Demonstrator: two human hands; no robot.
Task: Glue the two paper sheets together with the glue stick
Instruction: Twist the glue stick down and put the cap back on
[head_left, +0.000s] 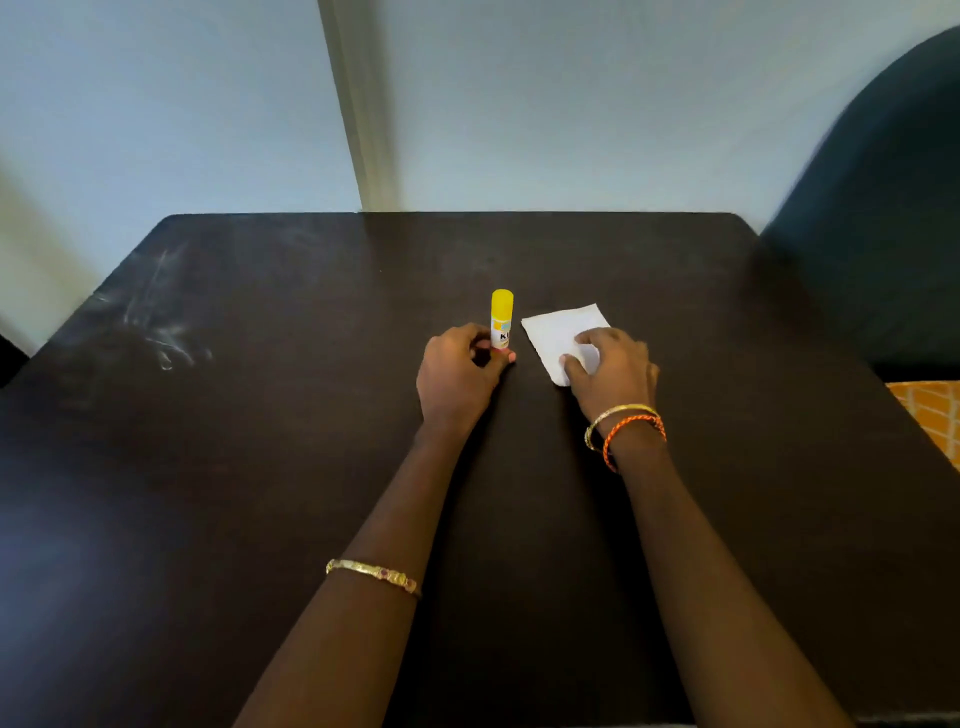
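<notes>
Head camera looks down on a dark brown wooden table (260, 467) with two bare arms reaching out over it. A small glue stick with a yellow cap and a white label (502, 318) stands upright near the middle of the table, a bit closer to the far edge than to the near edge. Its cap is on. The left hand (457, 371) is curled around the bottom of the glue stick, pinching it between thumb and fingers. Just beside it, toward the right edge of the table, lies a small white paper piece (558, 332), flat on the table and turned a little crooked. It looks like one piece; I cannot tell if two sheets are stacked there. The right hand (615, 371) rests on the near corner of the paper, with its fingertips (571, 364) pressing down on it and the fingers bent and close together. A gold bracelet (371, 574) sits on the left arm. A gold bangle and an orange braided string band (631, 428) sit on the right wrist. A dark round chair back (883, 208) stands past the far right corner of the table.
</notes>
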